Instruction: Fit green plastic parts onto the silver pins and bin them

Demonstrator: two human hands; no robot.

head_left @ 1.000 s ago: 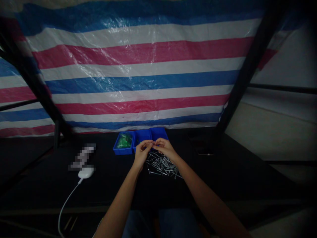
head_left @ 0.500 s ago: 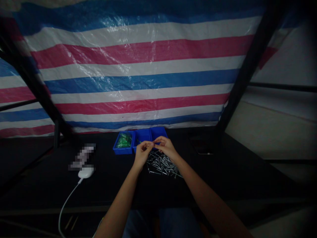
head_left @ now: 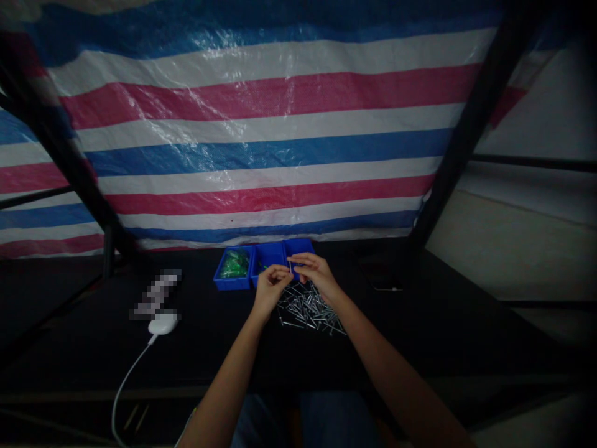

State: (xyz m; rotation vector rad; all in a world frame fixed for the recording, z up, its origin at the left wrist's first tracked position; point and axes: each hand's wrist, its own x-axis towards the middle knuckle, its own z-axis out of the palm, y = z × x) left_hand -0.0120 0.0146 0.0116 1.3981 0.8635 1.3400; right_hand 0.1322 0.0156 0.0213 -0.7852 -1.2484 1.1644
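My left hand [head_left: 270, 287] is closed in a pinch in front of the middle blue bin [head_left: 269, 253], its fingertips at the lower end of a small upright screw [head_left: 290, 266]. The fingers of my right hand [head_left: 317, 274] are bent round the same screw from the right, with a fingertip near its top. Both hands hover at the back edge of a loose pile of silvery screws [head_left: 310, 310] on the black table. Green pieces in clear plastic [head_left: 234, 264] fill the left blue bin [head_left: 232, 284]. My right hand partly covers the right blue bin [head_left: 298, 245].
On the left of the table [head_left: 205, 342] lie a blurred-out item [head_left: 157, 294] and a white rounded device [head_left: 163, 324] with a cable. A dark flat object [head_left: 386, 277] lies at the right. Behind hangs a striped plastic sheet [head_left: 265, 149] between dark frame posts.
My right hand's fingers have shifted and spread slightly, and an upright screw now shows between the hands. My left hand has hardly moved.
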